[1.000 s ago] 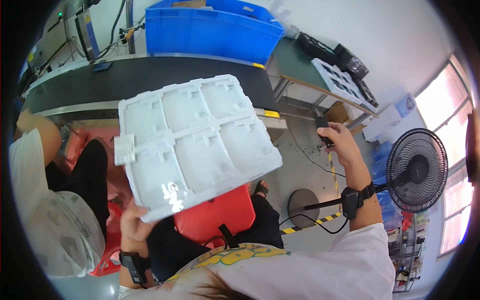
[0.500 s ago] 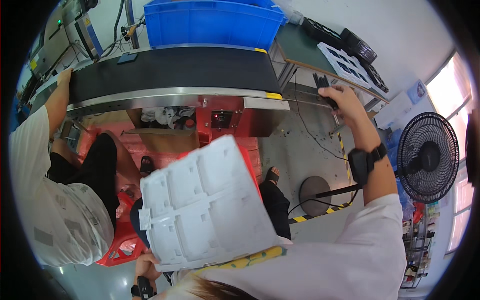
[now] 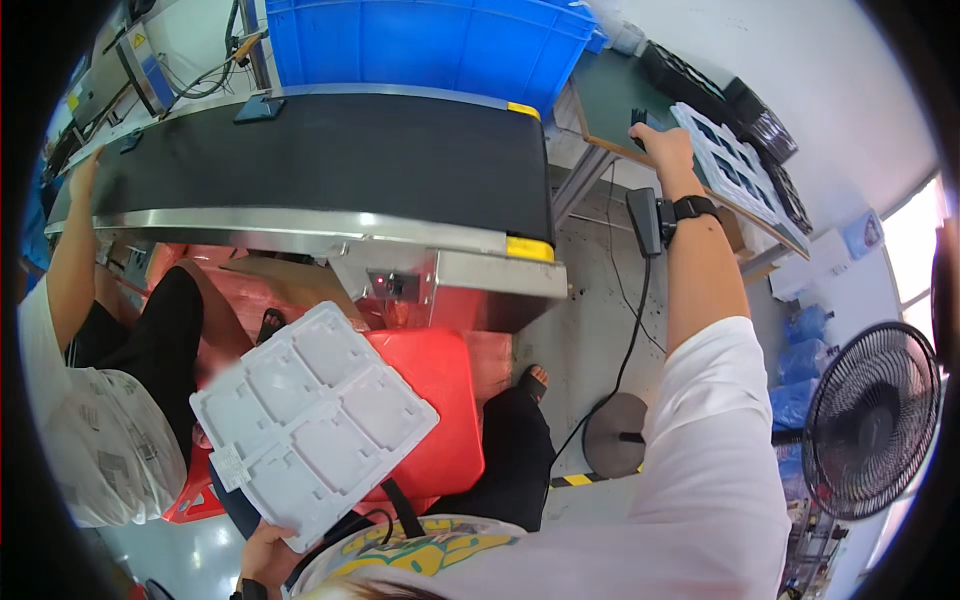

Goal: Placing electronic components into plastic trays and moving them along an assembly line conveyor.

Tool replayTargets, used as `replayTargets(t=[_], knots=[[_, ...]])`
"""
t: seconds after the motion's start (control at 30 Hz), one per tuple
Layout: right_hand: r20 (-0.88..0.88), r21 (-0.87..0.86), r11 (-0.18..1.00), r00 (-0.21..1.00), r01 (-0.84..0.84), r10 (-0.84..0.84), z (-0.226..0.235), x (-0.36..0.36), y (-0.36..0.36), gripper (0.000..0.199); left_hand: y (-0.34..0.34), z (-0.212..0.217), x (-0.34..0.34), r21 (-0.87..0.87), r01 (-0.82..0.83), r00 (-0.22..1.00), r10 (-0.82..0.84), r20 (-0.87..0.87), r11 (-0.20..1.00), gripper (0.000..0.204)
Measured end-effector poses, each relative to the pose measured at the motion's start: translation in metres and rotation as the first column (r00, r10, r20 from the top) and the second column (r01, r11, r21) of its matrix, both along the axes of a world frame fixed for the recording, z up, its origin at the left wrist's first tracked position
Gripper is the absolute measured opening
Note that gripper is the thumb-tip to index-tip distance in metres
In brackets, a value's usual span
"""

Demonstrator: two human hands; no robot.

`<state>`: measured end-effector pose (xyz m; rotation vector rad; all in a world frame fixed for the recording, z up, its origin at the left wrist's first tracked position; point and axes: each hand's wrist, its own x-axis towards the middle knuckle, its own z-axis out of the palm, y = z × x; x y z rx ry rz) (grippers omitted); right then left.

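My left hand [image 3: 264,556] grips the lower corner of a white plastic tray [image 3: 335,440], its fingers closed on the edge. The tray has several shallow square compartments, with nothing in them, and is tilted over my lap. My right hand [image 3: 668,158] is stretched out to the front edge of a green-topped table [image 3: 610,100]. Its fingers are closed round a small bundle of black strips [image 3: 640,120], mostly covered by the hand. Just right of that hand, on the table, lies another white tray [image 3: 712,140] with dark flat pieces in its compartments.
A black conveyor belt [image 3: 350,150] runs across the front, carrying a dark flat piece [image 3: 259,109]. Behind it stands a blue crate [image 3: 420,45]. A co-worker's arm [image 3: 75,240] reaches to the belt at the left. A red stool [image 3: 435,400] and a fan [image 3: 875,420] stand nearby.
My right hand has moved forward to the table edge with the black strips. The white tray in my left hand has shifted left and down, uncovering the red stool. Another dark piece shows on the belt.
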<state>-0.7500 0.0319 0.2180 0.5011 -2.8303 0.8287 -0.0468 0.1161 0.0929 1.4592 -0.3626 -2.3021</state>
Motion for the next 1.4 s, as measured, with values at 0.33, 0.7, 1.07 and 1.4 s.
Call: replayTargets(t=[0.33,0.7,1.07,1.4], knots=[[-0.052,0.185,0.982,0.997,-0.044,0.054,-0.032,-0.069,-0.053,0.072,0.020,-0.029,-0.060,0.329,0.221,0.969,-0.244,0.030,0.918,0.050],[-0.520,-0.020,0.930,0.798,-0.367,0.304,0.007,0.017,-0.060,0.081,0.018,-0.083,-0.072,0.263,0.504,0.863,-0.492,-0.117,0.822,0.035],[-0.148,0.406,0.666,0.674,-0.625,0.724,-0.034,0.210,-0.180,0.057,0.062,-0.149,-0.095,0.139,0.816,0.578,-0.799,-0.168,0.561,0.052],[-0.231,0.061,0.809,0.780,-0.585,0.581,0.005,0.203,-0.110,0.032,-0.078,-0.086,-0.069,-0.617,0.769,0.541,-0.687,0.485,0.170,0.049]])
